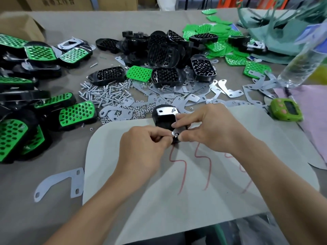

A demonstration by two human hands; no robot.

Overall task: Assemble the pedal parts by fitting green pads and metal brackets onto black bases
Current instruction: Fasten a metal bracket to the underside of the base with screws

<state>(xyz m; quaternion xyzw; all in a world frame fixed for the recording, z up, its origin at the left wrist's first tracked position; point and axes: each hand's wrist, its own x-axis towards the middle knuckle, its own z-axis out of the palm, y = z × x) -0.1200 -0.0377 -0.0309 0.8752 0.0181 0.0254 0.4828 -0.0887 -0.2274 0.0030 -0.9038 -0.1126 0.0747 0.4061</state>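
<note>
Both hands hold one black pedal base [163, 119] above a pale grey mat [185, 183], its underside up. A shiny metal bracket [166, 110] lies across that base. My left hand [145, 147] grips the near end of the base with curled fingers. My right hand [205, 126] pinches the bracket's near tab [177, 132] against the base. Loose black bases [159, 50], green pads [217, 32] and flat metal brackets [228, 91] lie in heaps beyond. What sits under the fingertips is hidden.
Finished green-and-black pedals [35, 106] are stacked at the left. Screws and nuts [106, 94] are strewn behind the mat. One spare bracket [60, 183] lies near left. A green timer [284, 110] and a clear plastic bottle [304, 61] stand at the right.
</note>
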